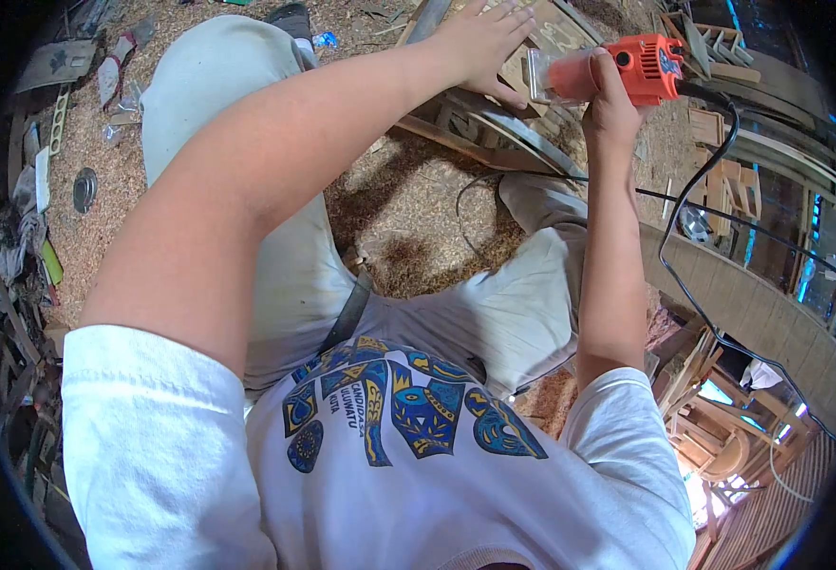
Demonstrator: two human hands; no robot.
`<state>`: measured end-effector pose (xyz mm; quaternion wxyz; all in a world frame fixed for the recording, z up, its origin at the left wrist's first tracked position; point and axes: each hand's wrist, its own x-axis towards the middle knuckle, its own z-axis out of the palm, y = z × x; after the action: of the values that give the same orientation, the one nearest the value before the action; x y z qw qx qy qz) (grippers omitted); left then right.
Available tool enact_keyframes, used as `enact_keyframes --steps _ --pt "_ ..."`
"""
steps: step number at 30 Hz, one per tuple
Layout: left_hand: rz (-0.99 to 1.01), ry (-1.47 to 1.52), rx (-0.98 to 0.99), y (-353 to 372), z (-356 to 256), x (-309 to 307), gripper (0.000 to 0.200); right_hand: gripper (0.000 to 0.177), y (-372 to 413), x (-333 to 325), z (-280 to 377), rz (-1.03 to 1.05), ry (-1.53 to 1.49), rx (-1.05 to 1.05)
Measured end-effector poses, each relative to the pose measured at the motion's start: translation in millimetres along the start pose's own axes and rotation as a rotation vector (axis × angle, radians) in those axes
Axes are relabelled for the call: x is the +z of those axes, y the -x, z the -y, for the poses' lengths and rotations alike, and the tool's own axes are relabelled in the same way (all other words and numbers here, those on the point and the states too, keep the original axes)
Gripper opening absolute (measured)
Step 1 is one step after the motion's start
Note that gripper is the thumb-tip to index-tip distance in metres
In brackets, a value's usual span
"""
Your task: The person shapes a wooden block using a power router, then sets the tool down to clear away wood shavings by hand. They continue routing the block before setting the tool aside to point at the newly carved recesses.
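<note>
Left hand [479,43] spread flat on carved wooden panel [560,28], edge cut off | right hand [612,100] clamped round orange plastic power tool [641,66], bit hidden | black cord [662,252] trailing below

Between the person's two legs, the sawdust-covered floor [408,209] lies bare, the widest gap for a reach toward the carved wooden panel [551,33]. The left hand [479,43] lies flat on that panel and the right hand [612,100] wraps the orange electric trimmer [641,66] just beside it, so little room remains between them. The trimmer's black cord [733,122] loops across the floor gap and runs down the right side, crossing any path there. Wooden offcuts [722,180] crowd the right; scraps and rags [28,228] line the left edge.
</note>
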<state>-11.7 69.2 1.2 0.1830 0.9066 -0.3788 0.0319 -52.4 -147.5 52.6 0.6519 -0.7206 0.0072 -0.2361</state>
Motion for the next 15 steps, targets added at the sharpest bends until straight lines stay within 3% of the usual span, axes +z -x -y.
enact_keyframes --steps 4,6,13,15 --pt "-0.015 0.060 -0.005 -1.2 0.5 2.0 0.136 0.034 -9.5 6.4 10.4 -0.113 -0.127 0.059" --pt "0.001 0.081 -0.010 -1.2 1.6 3.5 0.136 0.027 -31.0 -4.7 14.0 -0.059 -0.175 0.014" --pt "-0.038 0.075 -0.006 -2.7 0.4 9.6 0.136 0.040 -57.7 -18.2 25.6 -0.149 -0.288 -0.007" --pt "-0.047 0.094 -0.003 -3.1 0.3 11.2 0.136 0.043 -52.1 -15.0 19.4 -0.179 -0.343 0.105"
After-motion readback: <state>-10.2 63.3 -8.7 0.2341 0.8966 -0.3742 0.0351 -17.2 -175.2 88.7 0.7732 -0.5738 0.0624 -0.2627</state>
